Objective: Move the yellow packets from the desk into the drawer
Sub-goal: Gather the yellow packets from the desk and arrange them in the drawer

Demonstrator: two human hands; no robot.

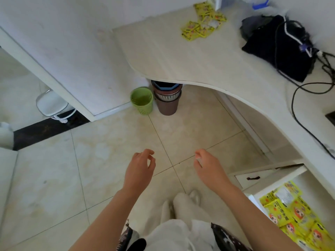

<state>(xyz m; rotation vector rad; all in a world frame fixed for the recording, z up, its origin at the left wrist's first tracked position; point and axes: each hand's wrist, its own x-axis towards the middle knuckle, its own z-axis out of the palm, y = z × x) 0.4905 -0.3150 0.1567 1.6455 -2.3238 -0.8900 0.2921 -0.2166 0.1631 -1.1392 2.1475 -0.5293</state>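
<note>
Yellow packets (203, 20) scattered at the upper right of the frame, lying loose and overlapping on the far end of the desk (190, 57), close against the back wall. More packets in the drawer (297, 214) already, heaped at the lower right of the frame in the open drawer (268, 175) beneath the desk edge.

Left hand (140, 169) and right hand (208, 168) both low in the centre of the frame, over the tiled floor (108, 151), fingers loosely curled, holding nothing, well apart from either pile.

Risks, judged from this layout:
- Long reach from drawer to far pile; likely to gather too many slick packets in one grab and drop some on the floor or into the green bin (142, 100) and brown bin (167, 98) below the desk edge.
- Easy to miss a packet tucked under the white and blue items (259, 4) at the top of the frame; count there not clear.
- Black bag (279, 49) and black cable (301, 109) beside the carrying path; a sleeve or packet could snag the cable.
- Drawer heap already high at its near side; further packets might slide over the front and jam the drawer on closing.
</note>
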